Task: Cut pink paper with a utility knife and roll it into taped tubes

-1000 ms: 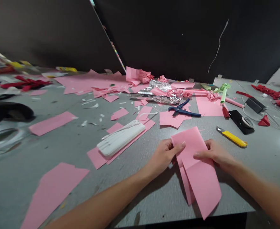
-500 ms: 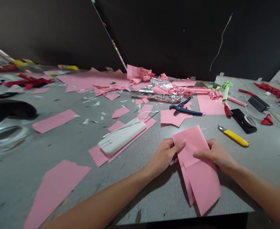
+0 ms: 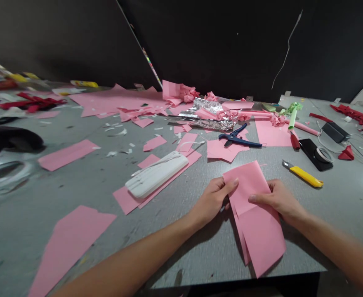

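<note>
A folded pink paper sheet (image 3: 255, 214) lies on the grey table (image 3: 156, 243) near its front edge. My left hand (image 3: 214, 198) pinches the sheet's left edge, thumb on top and fingers curled under. My right hand (image 3: 280, 200) grips the right side the same way, thumb pressed on the upper fold. The lower part of the sheet fans out in two layers toward the table's edge.
A white case (image 3: 156, 179) lies on pink strips to the left. Blue pliers (image 3: 239, 140), a yellow box cutter (image 3: 303, 177), a black phone with a tape ring (image 3: 316, 154), crumpled foil (image 3: 209, 117) and many pink scraps lie beyond. A large pink piece (image 3: 70, 243) sits front left.
Both hands keep their hold on the pink sheet. The view has shifted slightly; the sheet and hands sit a little higher in the picture.
</note>
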Demonstrator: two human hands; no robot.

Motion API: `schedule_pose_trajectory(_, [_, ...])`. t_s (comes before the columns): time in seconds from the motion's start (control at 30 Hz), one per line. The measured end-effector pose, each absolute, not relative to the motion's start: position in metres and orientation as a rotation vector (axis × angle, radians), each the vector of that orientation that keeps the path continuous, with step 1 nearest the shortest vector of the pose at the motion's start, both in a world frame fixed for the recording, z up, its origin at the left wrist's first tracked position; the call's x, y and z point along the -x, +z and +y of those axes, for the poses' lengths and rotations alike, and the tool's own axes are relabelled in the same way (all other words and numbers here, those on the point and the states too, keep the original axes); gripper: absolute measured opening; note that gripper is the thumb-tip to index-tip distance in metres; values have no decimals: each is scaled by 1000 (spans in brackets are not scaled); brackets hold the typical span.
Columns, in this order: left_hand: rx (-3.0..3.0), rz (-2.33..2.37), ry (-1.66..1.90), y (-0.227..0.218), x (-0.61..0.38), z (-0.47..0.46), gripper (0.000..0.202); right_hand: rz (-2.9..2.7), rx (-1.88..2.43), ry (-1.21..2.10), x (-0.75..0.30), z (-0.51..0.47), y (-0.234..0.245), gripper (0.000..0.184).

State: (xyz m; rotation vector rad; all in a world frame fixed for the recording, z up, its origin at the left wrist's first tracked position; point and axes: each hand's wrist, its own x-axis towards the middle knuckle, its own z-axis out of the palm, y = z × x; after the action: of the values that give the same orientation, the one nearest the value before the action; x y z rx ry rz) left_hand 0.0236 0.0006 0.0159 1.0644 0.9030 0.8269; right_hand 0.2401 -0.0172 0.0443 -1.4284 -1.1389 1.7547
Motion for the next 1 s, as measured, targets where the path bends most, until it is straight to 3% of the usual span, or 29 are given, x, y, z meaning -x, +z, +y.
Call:
schedule_pose_trajectory(0.67, [-1039, 921, 792, 11, -26, 0, 56, -1078, 1415, 1754, -237, -18, 43, 46])
schedule_pose_trajectory(0.8, [-1073, 843, 834, 20, -30, -2, 46, -1005, 1410, 1649, -236, -17, 46, 49])
schedule_pose_trajectory(1.0, [-1150, 817, 777, 24, -36, -9, 50, -980, 1429, 1458, -234, -17, 45, 50])
